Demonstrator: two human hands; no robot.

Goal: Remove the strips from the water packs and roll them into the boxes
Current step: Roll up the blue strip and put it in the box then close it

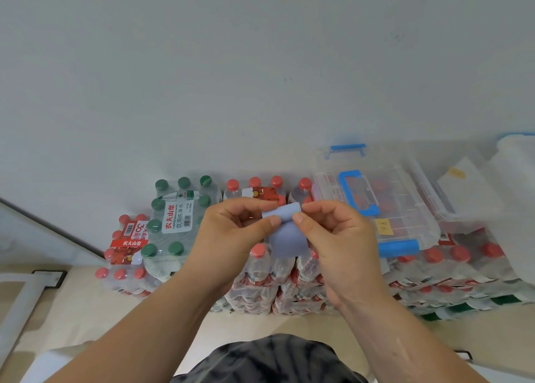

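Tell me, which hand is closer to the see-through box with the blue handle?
Right. The right hand pinches the blue strip just left of the box. The left hand pinches the strip's other side, farther left, near the green-capped pack.

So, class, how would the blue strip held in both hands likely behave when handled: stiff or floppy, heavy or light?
Probably floppy: the blue strip curls over at the top and hangs below the pinch. Likely light, since the left hand and right hand hold it by thumb and fingertip alone. It should roll easily.
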